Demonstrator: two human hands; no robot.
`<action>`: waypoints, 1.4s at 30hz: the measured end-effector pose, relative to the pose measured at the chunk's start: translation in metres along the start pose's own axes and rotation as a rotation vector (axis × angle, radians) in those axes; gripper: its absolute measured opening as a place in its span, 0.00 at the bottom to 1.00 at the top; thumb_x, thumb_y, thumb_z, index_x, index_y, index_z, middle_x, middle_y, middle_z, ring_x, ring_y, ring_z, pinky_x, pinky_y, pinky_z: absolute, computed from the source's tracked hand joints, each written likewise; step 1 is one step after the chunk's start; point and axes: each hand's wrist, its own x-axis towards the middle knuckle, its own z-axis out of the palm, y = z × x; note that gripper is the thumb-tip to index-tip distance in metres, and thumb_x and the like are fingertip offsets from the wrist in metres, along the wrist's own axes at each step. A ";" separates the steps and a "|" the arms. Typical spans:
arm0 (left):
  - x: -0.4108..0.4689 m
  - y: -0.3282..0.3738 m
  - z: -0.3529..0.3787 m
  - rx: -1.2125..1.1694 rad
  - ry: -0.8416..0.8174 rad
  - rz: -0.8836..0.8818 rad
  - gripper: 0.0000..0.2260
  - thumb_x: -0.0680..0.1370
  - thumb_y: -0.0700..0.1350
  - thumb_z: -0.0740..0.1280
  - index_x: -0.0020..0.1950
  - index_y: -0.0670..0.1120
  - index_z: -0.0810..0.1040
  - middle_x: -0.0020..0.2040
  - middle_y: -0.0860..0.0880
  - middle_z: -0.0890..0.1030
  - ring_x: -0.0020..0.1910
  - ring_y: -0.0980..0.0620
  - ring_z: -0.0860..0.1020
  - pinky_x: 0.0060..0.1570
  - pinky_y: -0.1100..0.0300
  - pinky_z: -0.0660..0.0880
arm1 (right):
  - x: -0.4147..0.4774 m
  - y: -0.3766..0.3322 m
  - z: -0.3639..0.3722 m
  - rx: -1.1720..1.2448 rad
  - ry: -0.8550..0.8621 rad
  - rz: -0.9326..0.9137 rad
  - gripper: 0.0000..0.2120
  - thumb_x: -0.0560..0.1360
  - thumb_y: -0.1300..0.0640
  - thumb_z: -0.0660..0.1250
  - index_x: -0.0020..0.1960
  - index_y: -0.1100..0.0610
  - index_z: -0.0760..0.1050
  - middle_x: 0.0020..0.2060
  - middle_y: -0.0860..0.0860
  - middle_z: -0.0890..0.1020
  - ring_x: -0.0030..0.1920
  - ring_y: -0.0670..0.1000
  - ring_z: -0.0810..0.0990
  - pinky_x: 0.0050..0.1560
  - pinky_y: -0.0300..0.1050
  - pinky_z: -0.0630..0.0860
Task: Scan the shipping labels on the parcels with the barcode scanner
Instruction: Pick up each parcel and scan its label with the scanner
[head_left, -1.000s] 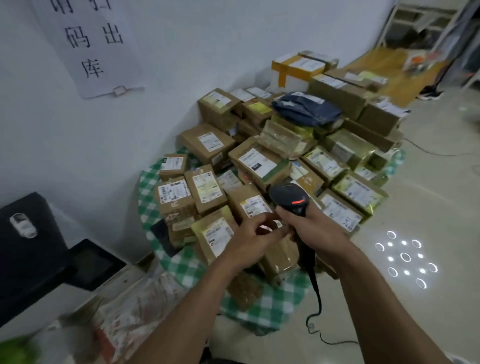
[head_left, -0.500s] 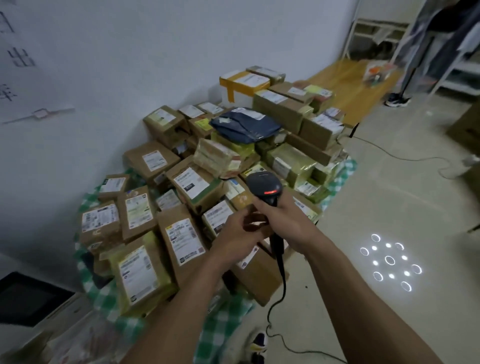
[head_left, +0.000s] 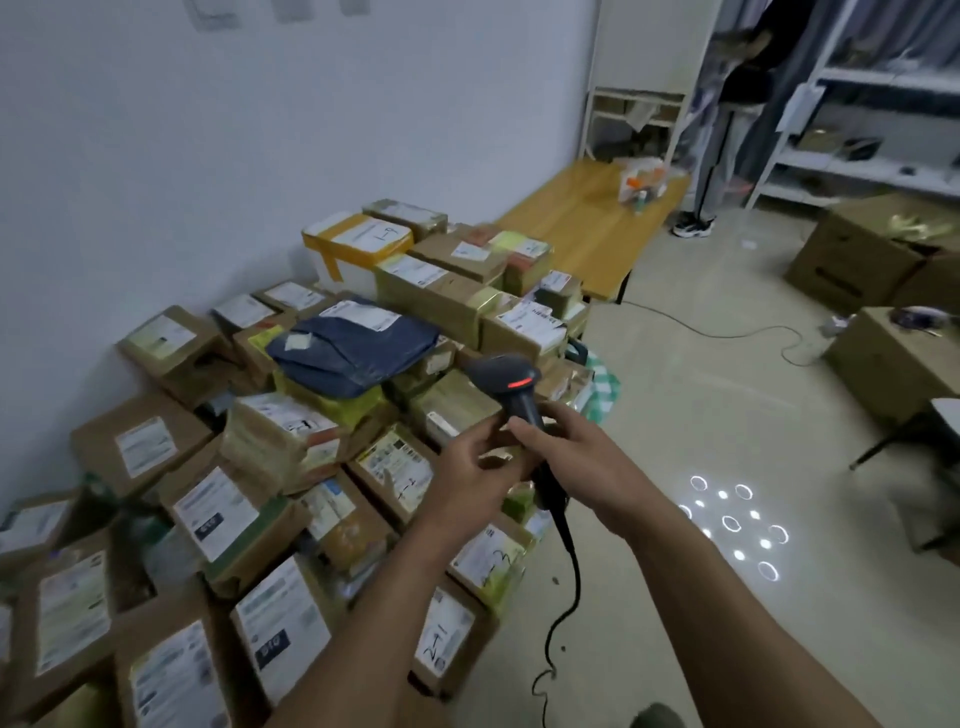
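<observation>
Both forearms stretched forward. Right hand (head_left: 571, 457) fingers wrapped round scanner (head_left: 506, 379) handle, head up, tilted left, red light lit. Left hand (head_left: 467, 467) fingers curled, thumb and forefinger pinching scanner neck. Scanner held over right edge of parcels (head_left: 218, 519); cable (head_left: 566, 587) hangs down.

Handwritten "1-9" stands on the label of the yellow-taped white box (head_left: 358, 244). A brown carton (head_left: 447, 644) at the front bears pen marks like "2-1" (possibly "241"), and the neighbouring carton (head_left: 491, 564) something ending in "3". The printed shipping labels (head_left: 215, 514) are too blurred to read.
</observation>
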 end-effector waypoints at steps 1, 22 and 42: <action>0.014 0.001 0.009 0.032 -0.032 0.007 0.15 0.80 0.43 0.74 0.66 0.50 0.82 0.56 0.48 0.86 0.56 0.47 0.85 0.61 0.44 0.81 | 0.010 0.000 -0.013 -0.008 0.006 -0.008 0.13 0.81 0.45 0.69 0.64 0.46 0.78 0.53 0.49 0.87 0.52 0.49 0.86 0.58 0.53 0.83; 0.302 -0.044 0.207 0.451 0.355 -0.300 0.18 0.78 0.51 0.75 0.67 0.55 0.76 0.51 0.64 0.73 0.47 0.66 0.74 0.41 0.77 0.68 | 0.307 0.067 -0.301 -0.270 -0.190 0.064 0.05 0.82 0.60 0.66 0.56 0.53 0.72 0.45 0.61 0.77 0.43 0.58 0.75 0.37 0.51 0.69; 0.428 -0.120 0.185 0.947 0.440 -0.411 0.28 0.80 0.55 0.68 0.79 0.54 0.65 0.81 0.49 0.54 0.81 0.45 0.51 0.78 0.46 0.58 | 0.518 0.114 -0.251 -0.694 -0.497 0.105 0.19 0.79 0.61 0.69 0.69 0.60 0.71 0.43 0.51 0.77 0.33 0.45 0.71 0.22 0.30 0.65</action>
